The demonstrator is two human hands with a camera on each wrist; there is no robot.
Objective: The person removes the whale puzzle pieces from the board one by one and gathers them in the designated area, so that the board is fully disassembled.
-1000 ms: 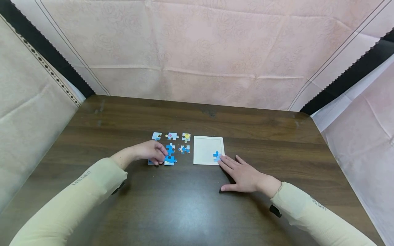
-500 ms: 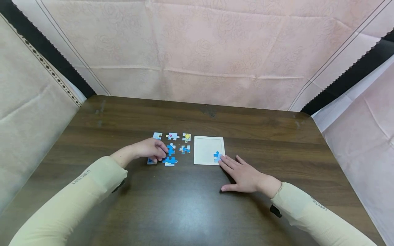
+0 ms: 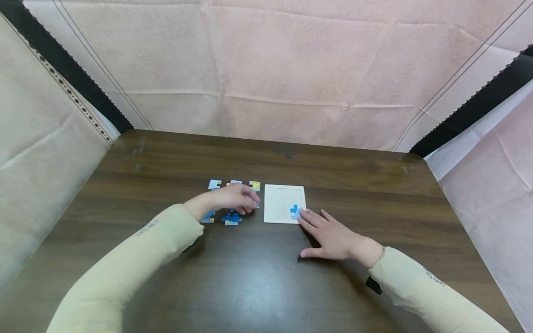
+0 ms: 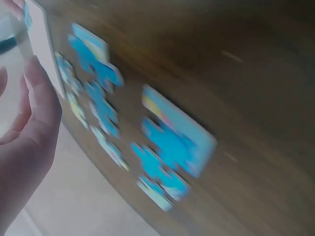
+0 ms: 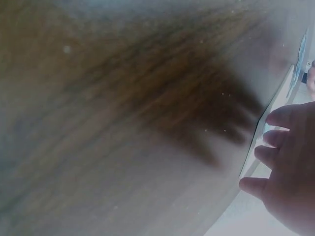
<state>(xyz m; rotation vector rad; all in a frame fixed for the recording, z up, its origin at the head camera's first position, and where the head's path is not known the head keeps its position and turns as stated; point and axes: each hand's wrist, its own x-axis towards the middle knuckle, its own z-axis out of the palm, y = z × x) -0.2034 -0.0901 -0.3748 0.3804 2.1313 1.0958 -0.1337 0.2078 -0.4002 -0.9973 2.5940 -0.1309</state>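
My left hand [image 3: 237, 198] is over the jigsaw pieces with its fingers loosely bent, and no piece shows between them. In the left wrist view this hand [image 4: 34, 113] stands above several blue pieces, among them a bottom-row piece [image 4: 96, 56]. The head view shows a sun piece [image 3: 255, 186] just beyond its fingertips and a blue piece [image 3: 231, 218] below; the hand hides others. A square white puzzle tray [image 3: 276, 203] holds one blue piece [image 3: 294, 212] at its lower right. My right hand [image 3: 329, 238] has its fingers spread, fingertips at that corner of the tray.
The brown wooden table [image 3: 258, 286] reaches toward me and to both sides. A pale patterned cloth [image 3: 266, 69] hangs behind its far edge, with cloth on the left and right too. The tray lies right beside the rows of pieces.
My left hand has moved right, from the left part of the piece rows toward the right-hand pieces by the tray. The right hand has kept its place.
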